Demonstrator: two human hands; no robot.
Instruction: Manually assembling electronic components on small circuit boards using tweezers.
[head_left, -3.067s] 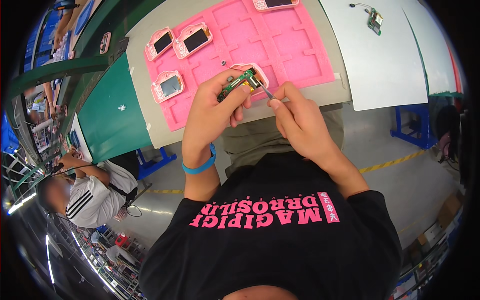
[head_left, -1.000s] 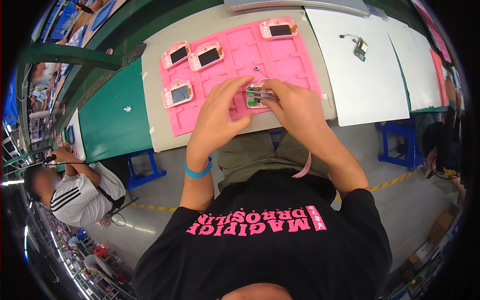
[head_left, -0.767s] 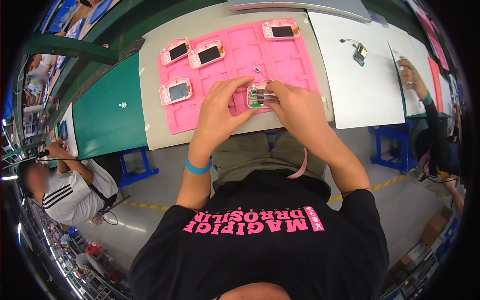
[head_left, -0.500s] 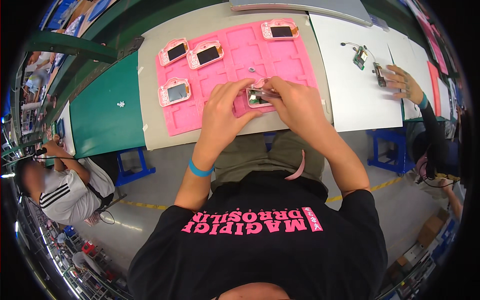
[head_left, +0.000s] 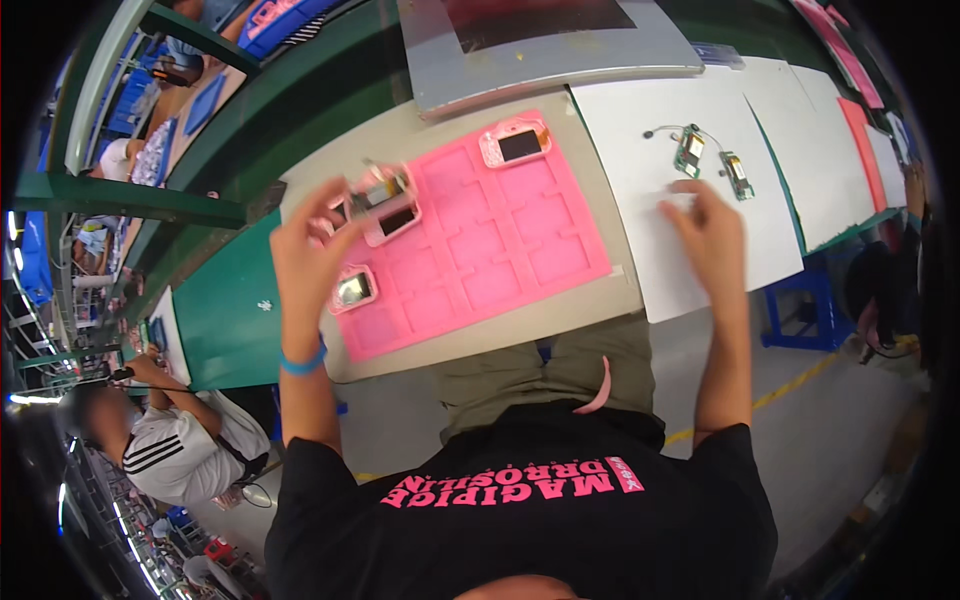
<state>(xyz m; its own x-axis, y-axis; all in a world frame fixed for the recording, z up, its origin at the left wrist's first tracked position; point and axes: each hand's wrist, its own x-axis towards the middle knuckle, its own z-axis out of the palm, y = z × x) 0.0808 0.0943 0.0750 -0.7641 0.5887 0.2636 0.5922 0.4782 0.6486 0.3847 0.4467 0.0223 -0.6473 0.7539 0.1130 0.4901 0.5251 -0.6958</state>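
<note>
At the far left of a pink foam tray (head_left: pixel 475 245), my left hand (head_left: pixel 318 245) is closed on a small pink camera housing (head_left: pixel 384 188), blurred by motion, with a circuit board in it. Just beneath lies another pink housing with a dark screen (head_left: pixel 398 222), partly covered. One more housing (head_left: pixel 353 288) sits nearer on the tray's left side, and another (head_left: pixel 518 147) in its far right corner. Over the white sheet, my right hand (head_left: pixel 712 235) holds nothing, thumb and fingers apart. Its fingertips are near two green circuit boards (head_left: pixel 690 150) with wires attached.
A grey metal panel (head_left: pixel 550 75) stands beyond the tray. The white sheet (head_left: pixel 665 270) covers the table's right part; a green mat (head_left: pixel 225 330) lies on the left. A person in a white shirt (head_left: pixel 185 445) sits at left, and blue stools stand below the table.
My hands have parted: the left carried the housing to the tray's far left, the right moved over the white sheet. The other person's hand has left the boards. The view has shifted.
</note>
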